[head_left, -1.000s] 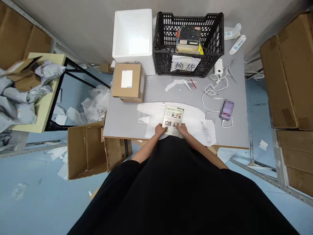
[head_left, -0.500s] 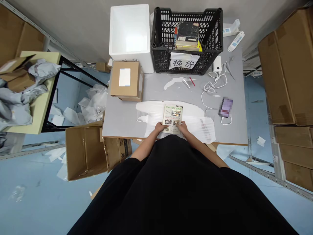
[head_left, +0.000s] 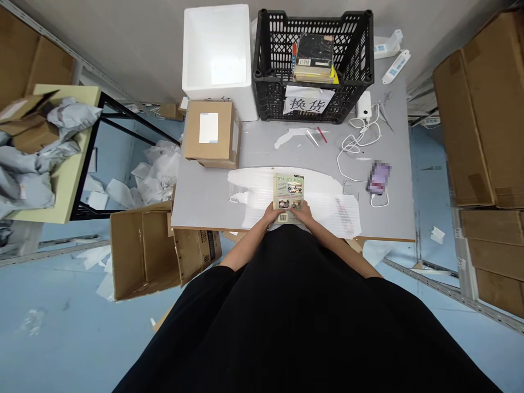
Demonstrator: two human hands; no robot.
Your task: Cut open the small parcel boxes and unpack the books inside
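Grey table edge (head_left: 204, 227), hands (head_left: 273, 216) closed on paperback's (head_left: 289, 188) bottom corners, white plastic (head_left: 254, 188) beneath

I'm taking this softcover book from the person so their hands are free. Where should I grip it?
Grip the softcover book by its top edge, coming from the far side of the bench. The left hand and right hand cover its lower edge, leaving the upper part free, and its thin, flat shape suits a pinch across front and back covers.
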